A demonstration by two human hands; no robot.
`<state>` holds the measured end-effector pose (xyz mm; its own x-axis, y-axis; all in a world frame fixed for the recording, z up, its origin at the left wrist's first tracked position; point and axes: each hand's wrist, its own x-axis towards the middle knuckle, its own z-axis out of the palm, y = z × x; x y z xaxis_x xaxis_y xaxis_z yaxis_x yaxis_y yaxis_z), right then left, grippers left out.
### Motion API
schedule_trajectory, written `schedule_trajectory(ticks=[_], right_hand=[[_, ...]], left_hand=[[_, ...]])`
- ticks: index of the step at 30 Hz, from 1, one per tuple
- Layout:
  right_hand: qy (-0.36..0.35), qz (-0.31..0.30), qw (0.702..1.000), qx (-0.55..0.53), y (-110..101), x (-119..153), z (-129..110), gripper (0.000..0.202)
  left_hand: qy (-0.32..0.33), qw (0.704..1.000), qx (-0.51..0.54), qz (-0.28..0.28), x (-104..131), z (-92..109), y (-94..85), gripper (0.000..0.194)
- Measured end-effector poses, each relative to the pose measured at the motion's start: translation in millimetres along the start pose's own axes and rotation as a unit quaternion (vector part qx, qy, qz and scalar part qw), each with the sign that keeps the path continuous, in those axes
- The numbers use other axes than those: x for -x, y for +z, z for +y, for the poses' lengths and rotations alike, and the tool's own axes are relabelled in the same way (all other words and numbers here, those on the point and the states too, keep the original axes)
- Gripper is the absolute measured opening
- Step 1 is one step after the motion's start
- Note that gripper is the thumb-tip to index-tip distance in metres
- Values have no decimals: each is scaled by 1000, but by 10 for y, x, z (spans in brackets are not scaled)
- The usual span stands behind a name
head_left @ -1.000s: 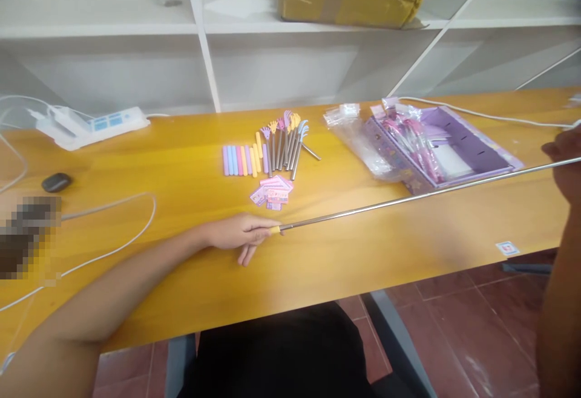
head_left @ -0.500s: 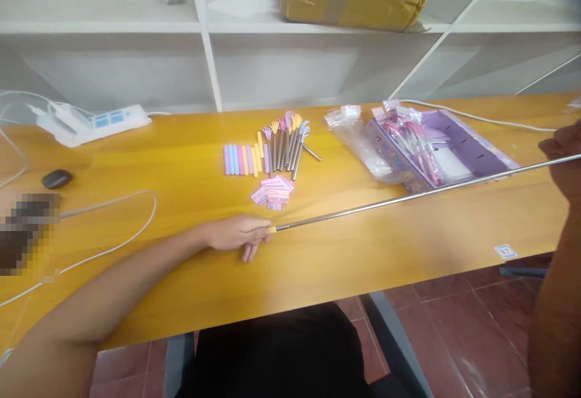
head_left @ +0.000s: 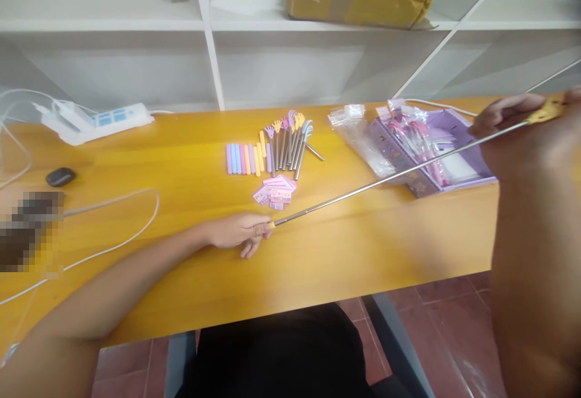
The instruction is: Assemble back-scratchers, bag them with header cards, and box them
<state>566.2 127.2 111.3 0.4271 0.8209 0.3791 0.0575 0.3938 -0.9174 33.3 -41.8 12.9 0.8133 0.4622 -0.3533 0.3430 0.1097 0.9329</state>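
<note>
A telescopic back scratcher stretches as a long thin metal rod above the table, rising to the right. My left hand is closed around its yellow grip end, of which just the tip shows. At the far end, my right hand has its fingers bent around the yellow hand-shaped head; that hand is slightly blurred. Beyond my left hand lie several shorter back scratchers with coloured hand heads. Several pastel grip sleeves are lined up beside them, and small printed cards are piled in front.
A purple open box with pink packaged items stands at the right, partly behind my right arm. Clear plastic bags lie beside it. On the left are a white power strip, a black mouse-like object and a loose cable.
My right hand has moved left, and the rod between my hands is shorter. The yellow head has come into view. My left hand stays nearly in place.
</note>
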Motion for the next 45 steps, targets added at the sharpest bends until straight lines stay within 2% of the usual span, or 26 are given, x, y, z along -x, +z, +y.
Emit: schedule_trajectory(ticks=[2, 3, 5, 9, 14, 16, 20, 25, 29, 35, 40, 45], right_hand=[[86, 3, 995, -44, 302, 109, -18, 82], [116, -14, 992, -47, 440, 171, -22, 84], [133, -58, 989, -35, 686, 316, -11, 86], [111, -161, 980, -46, 1113, 742, 105, 83], [35, -304, 951, -51, 1600, 1516, 265, 85], [22, -336, 940, -52, 1743, 1823, 296, 89], [1, -354, 932, -76, 1900, 2375, 394, 89], [46, -445, 888, -105, 1966, 2908, 591, 85], [33, -469, 877, -100, 1964, 2923, 679, 86], [34, -564, 824, -54, 1913, 2767, 659, 79], [-74, -616, 784, -31, 1926, 2755, 506, 66], [-122, -605, 787, -5, 1930, 2739, 483, 60]], left_hand=[[2, 1000, 5, 3, -4, -8, 3, 52], [4, 1000, 7, 3, -5, -12, 7, 52], [7, 1000, 13, 5, -8, -20, 18, 53], [10, 1000, 23, 17, -9, -17, 43, 53], [20, 999, 21, 34, 6, -11, 64, 51], [22, 999, 21, 41, 7, -20, 69, 51], [41, 997, 18, 61, -10, -37, 74, 50], [53, 996, -9, 75, -22, -28, 85, 47], [54, 993, -46, 98, -33, -23, 103, 47], [45, 995, -17, 84, -61, -11, 101, 43], [58, 993, -64, 85, -37, 40, 103, 39], [58, 993, -64, 74, -23, 28, 98, 38]])
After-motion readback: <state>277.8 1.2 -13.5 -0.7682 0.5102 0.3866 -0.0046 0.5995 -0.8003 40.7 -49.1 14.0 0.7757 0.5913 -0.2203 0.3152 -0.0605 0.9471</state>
